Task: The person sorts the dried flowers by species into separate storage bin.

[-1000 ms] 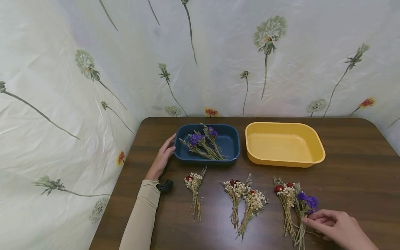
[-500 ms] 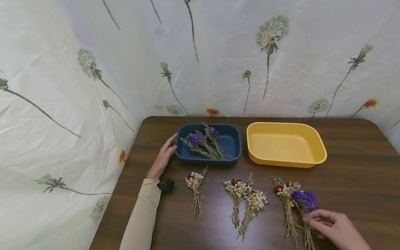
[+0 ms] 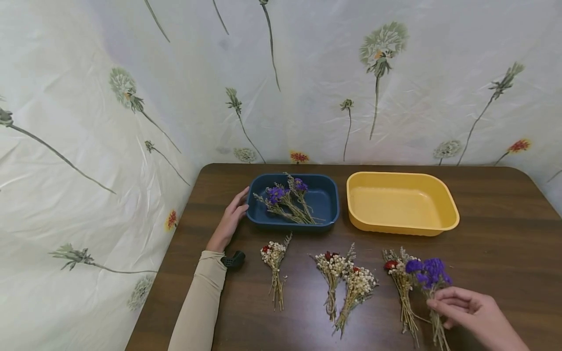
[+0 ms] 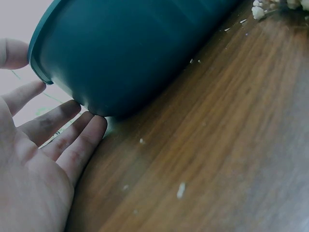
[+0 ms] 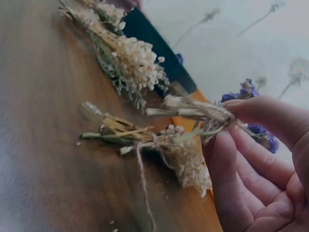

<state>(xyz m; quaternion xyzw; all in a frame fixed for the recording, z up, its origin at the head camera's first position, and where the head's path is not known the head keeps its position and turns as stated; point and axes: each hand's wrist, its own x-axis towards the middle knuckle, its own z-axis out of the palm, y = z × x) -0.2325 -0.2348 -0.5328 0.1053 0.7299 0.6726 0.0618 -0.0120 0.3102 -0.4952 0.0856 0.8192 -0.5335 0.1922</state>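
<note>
Pale wrinkled sheeting printed with dandelions hangs behind everything, and the dark brown wood-grain worktop stretches out on all sides of our landmark, a rounded rectangular yellow tray! Left of the yellow tray, close by, sits a smaller dark-blue tray. At its far end from the yellow tray, the left hand has its fingers spread and fairly straight, fingertips touching the dark-blue wall.

Over on the near side of the yellow tray, towards its right end, the right hand is pinching, thumb against fingers, the tied stems of a dried purple-flowered bunch! Just left of that, nearer the person than the yellow tray, lies a cream-and-red dried bunch. A similar pair lies off the yellow tray's near-left corner, and a lone bunch farther left. More purple dried flowers lie in the dark-blue tray, left of the yellow tray.
</note>
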